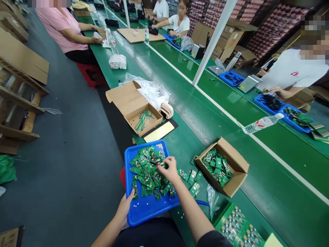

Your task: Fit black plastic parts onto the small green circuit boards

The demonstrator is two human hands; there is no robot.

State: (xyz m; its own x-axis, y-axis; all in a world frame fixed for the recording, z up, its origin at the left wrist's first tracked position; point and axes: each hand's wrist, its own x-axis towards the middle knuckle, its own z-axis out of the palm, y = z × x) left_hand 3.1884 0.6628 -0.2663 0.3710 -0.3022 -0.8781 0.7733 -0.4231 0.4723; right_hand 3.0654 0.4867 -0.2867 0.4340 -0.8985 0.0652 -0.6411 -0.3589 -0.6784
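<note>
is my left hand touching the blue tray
Touching. The head view shows the left hand gripping the near-left edge of the blue tray, with the thumb lying over its rim.

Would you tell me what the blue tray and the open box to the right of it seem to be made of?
Blue tray: probably moulded plastic, smooth with a slight sheen, one even colour, raised rim. Open box: brown cardboard, matte, with folded flaps.

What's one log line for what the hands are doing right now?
left hand: holds blue tray edge | right hand: fingertips on circuit boards in tray | nearby: cardboard box of boards
</note>
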